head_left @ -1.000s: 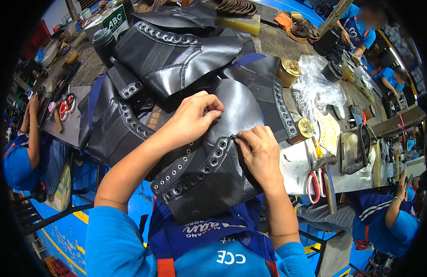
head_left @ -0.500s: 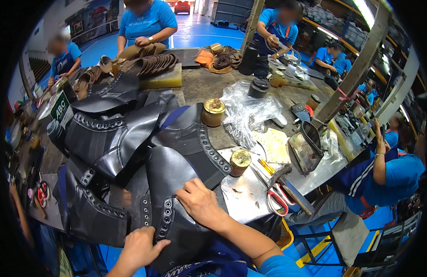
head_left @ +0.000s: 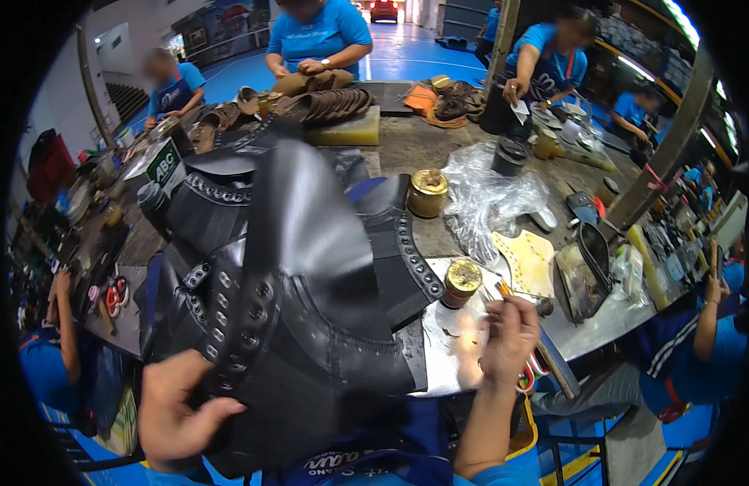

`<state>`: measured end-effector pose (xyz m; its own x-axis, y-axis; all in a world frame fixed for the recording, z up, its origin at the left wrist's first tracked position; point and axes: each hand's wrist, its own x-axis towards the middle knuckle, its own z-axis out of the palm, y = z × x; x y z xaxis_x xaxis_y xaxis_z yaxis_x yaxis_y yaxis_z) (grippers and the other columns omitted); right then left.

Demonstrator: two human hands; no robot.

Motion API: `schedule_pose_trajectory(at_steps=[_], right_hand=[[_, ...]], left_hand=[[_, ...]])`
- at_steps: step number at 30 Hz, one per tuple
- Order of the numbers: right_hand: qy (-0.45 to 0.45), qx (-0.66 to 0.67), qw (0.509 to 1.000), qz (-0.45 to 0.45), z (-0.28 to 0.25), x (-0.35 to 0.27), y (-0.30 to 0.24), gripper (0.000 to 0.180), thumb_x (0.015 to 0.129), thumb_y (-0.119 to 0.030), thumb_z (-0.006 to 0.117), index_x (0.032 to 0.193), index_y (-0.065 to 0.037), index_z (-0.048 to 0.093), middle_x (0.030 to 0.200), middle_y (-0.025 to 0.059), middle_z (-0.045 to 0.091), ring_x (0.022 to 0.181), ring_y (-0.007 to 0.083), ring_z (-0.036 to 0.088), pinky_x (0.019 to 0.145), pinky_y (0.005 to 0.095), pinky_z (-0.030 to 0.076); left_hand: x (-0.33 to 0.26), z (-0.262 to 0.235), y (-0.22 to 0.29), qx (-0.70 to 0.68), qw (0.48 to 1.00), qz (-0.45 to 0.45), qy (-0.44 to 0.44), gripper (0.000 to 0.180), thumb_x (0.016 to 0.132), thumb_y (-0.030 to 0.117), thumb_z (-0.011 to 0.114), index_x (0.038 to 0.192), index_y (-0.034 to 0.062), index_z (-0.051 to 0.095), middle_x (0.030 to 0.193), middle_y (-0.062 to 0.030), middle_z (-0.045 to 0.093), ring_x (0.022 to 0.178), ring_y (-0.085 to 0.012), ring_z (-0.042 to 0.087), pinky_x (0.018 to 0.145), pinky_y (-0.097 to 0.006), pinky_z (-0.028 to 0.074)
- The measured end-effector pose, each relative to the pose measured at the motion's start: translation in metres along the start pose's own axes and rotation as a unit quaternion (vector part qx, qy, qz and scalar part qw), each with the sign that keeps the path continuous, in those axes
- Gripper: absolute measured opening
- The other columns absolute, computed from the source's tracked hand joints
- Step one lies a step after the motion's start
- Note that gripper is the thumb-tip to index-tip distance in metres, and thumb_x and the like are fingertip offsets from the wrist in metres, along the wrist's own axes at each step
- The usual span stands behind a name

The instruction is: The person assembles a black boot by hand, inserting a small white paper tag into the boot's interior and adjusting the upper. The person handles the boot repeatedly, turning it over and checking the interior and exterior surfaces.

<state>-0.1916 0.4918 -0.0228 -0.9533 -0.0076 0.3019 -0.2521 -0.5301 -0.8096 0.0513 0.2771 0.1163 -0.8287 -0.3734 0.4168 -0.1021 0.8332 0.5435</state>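
Bare worktop (head_left: 400,144) was left beyond the gold-topped jar (head_left: 428,193); its near edge (head_left: 593,347) was overhung by a hammer (head_left: 557,366). One black upper (head_left: 334,332) was gripped at its eyelet edge by the left hand (head_left: 174,405); the right hand (head_left: 508,336), fingers bent, was held apart to its right, any grip impossible to tell.

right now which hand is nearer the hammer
Right. The right hand is just left of the hammer; the left hand is much farther left, its grip on the black leather piece.
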Motion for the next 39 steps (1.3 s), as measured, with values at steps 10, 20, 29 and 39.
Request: schedule_pose_trajectory(at_steps=[10, 20, 29, 39], right_hand=[[0.059, -0.088, 0.994, 0.029, -0.074, -0.015, 0.024, 0.003, 0.081, 0.0, 0.051, 0.083, 0.002, 0.053, 0.071, 0.0072, 0.056, 0.061, 0.0106, 0.053, 0.055, 0.0211, 0.044], [-0.021, -0.393, 0.918, -0.044, -0.078, -0.014, 0.023, 0.006, 0.068, 0.001, 0.062, 0.074, 0.002, 0.061, 0.069, 0.0082, 0.056, 0.059, 0.014, 0.052, 0.054, 0.0222, 0.04], [0.041, -0.246, 0.965, 0.083, -0.081, -0.007, 0.03, 0.007, 0.076, -0.001, 0.061, 0.082, 0.003, 0.06, 0.072, 0.0066, 0.053, 0.056, 0.0069, 0.05, 0.049, 0.0175, 0.038], [0.052, -0.225, 0.966, 0.113, -0.082, -0.008, 0.031, 0.008, 0.078, 0.0, 0.059, 0.084, 0.005, 0.057, 0.078, 0.0074, 0.054, 0.06, 0.0075, 0.052, 0.053, 0.0176, 0.041]], left_hand=[[0.179, -0.015, -0.077, 0.233, 0.97, -0.027, 0.065, 0.042, 0.067, 0.009, 0.067, 0.104, -0.0008, 0.052, 0.086, -0.0192, 0.059, 0.086, -0.0297, 0.057, 0.078, -0.033, 0.042], [0.335, 0.147, -0.088, 0.338, 0.938, 0.077, 0.015, 0.024, 0.077, 0.025, 0.055, 0.09, 0.0057, 0.059, 0.091, -0.0159, 0.056, 0.091, -0.0309, 0.054, 0.077, -0.042, 0.041], [0.469, 0.304, -0.028, -0.447, 0.852, -0.23, -0.145, 0.083, 0.072, 0.068, 0.043, 0.13, 0.0089, 0.03, 0.129, -0.0171, 0.035, 0.114, -0.0382, 0.036, 0.092, -0.048, 0.029], [0.483, 0.375, 0.019, -0.579, 0.777, -0.2, -0.145, 0.079, 0.07, 0.064, 0.054, 0.121, 0.0051, 0.039, 0.118, -0.0188, 0.043, 0.107, -0.0353, 0.041, 0.083, -0.045, 0.037]])
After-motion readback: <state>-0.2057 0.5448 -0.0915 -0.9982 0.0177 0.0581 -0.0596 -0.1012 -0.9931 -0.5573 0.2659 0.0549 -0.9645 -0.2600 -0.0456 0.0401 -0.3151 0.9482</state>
